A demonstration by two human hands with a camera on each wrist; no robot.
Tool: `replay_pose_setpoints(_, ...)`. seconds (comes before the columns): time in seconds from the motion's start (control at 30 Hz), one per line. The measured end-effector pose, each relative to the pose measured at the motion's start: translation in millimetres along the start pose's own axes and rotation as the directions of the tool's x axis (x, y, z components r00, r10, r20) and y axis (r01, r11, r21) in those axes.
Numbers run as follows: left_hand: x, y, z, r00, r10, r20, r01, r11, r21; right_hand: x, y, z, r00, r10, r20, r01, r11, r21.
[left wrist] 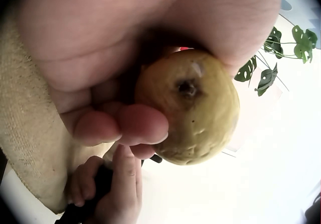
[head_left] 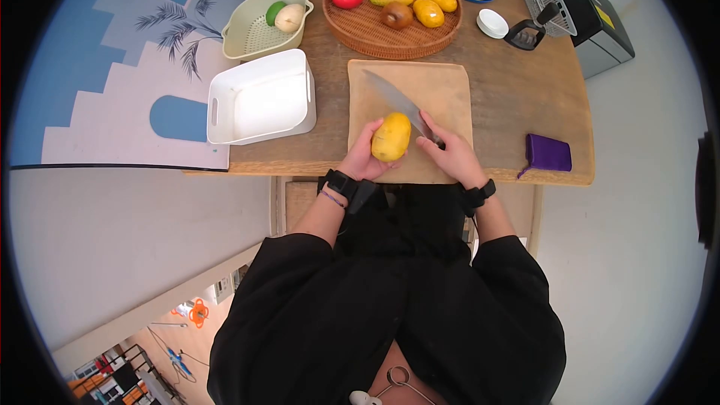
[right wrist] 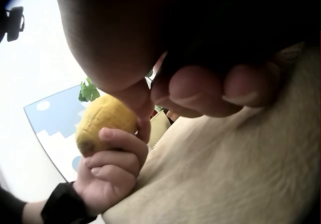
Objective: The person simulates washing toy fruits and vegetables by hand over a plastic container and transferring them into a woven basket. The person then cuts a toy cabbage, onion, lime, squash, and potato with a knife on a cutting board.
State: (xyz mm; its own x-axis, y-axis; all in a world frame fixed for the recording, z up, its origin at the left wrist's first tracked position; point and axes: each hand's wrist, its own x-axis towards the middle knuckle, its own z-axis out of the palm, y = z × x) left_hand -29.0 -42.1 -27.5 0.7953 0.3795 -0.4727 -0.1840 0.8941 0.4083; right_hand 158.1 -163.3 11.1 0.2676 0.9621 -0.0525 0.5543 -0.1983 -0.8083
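My left hand (head_left: pixel 365 156) grips a yellow oval fruit (head_left: pixel 391 137), holding it upright over the near part of a tan cutting board (head_left: pixel 442 82). In the left wrist view the fruit (left wrist: pixel 200 118) shows a dark brown scar at one end, with fingers curled round its side. My right hand (head_left: pixel 454 154) holds a kitchen knife (head_left: pixel 397 100) by its dark handle. The blade slants away to the far left over the board, passing just right of the fruit. In the right wrist view the handle is mostly lost in shadow behind the curled fingers (right wrist: pixel 195 91).
Left of the board stands a white bin (head_left: pixel 262 101), with a pale green colander (head_left: pixel 240 37) behind it. A round wicker tray (head_left: pixel 352 34) bears more yellow fruits and red ones. To the right lie a purple pouch (head_left: pixel 547 152) and a white lid-like disc (head_left: pixel 493 23).
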Motion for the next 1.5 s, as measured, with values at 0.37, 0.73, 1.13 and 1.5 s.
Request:
replay_pose_setpoints(0.37,6,-3,-6,0.999,-0.001,0.041,0.009,0.979,-0.203,-48,-35,17,0.972,-0.235,-0.020,0.229,0.960,-0.159)
replay_pose_setpoints(0.73,10,-4,-21,0.986,0.020,0.166,0.017,0.976,-0.219,-35,-30,12,0.970,-0.233,0.068,0.241,0.885,-0.400)
replay_pose_setpoints(1.13,3,-3,-10,0.999,0.026,0.025,-0.021,0.985,-0.172,-8,-8,-9,0.994,0.108,-0.032,-0.112,0.958,-0.266)
replay_pose_setpoints(1.5,12,-5,-18,0.986,0.011,0.169,0.013,0.990,-0.144,-51,-37,15,0.978,-0.206,0.012,0.201,0.937,-0.285)
